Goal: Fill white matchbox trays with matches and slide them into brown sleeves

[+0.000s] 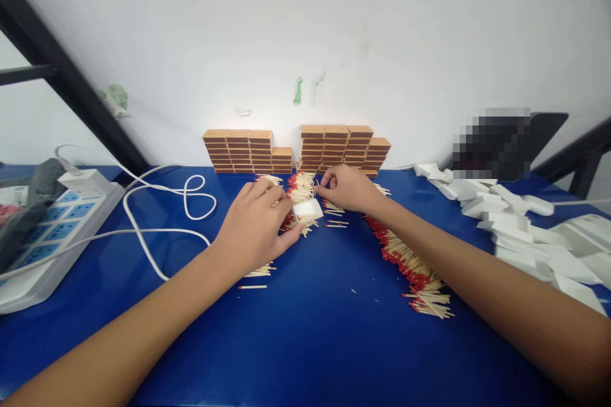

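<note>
Bare forearms enter from the lower corners, the left hand with its grip around a small white rectangular tray mid-frame, which could slip if loosened, while the curled right hand, its hold unclear, could brush and scatter red-tipped wooden matches.

Left matchbox stack: upper centre-left of frame, faint red print on top faces, too small to read.
Right matchbox stack: upper centre, similar print, illegible.
White label: left edge, blurred, unreadable.
Legible text: none.
</note>
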Demonstrator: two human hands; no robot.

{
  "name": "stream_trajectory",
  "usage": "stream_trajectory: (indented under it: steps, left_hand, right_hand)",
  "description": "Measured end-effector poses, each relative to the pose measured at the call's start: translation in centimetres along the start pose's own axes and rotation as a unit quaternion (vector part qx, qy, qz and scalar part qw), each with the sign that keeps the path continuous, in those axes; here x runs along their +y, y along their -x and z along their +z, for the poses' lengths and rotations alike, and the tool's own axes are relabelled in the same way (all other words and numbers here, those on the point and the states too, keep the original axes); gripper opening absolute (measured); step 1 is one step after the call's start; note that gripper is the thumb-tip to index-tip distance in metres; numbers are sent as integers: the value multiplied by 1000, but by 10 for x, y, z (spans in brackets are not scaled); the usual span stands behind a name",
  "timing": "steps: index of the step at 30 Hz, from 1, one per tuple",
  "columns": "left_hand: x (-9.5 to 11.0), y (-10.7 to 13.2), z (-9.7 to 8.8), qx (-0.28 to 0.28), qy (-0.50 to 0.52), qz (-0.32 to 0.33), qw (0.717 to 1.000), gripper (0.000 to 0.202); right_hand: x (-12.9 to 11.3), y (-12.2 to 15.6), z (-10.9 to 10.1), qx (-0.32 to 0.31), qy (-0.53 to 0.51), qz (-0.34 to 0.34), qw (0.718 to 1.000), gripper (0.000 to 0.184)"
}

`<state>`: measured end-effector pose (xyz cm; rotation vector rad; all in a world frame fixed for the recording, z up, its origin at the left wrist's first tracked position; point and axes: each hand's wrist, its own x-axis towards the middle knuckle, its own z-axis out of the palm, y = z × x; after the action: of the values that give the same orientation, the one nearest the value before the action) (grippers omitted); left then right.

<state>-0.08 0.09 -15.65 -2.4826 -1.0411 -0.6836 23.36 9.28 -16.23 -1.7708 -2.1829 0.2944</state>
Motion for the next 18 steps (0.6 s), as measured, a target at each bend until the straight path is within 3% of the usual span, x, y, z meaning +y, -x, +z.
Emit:
stream_trajectory:
  steps: [3, 9, 18]
  left_hand:
    - [0, 0, 1, -2, -3, -4, 1000, 28]
    - [0, 0, 0, -3, -3, -4, 1000, 27]
    - [0, 0, -1, -14, 2, -8, 1000, 26]
  right_hand:
    - [0, 0, 1, -1, -1, 5, 1000, 11]
    - [1, -1, 5, 5, 2, 3, 1000, 19]
    - [-4, 2, 1, -1, 3, -12, 1000, 11]
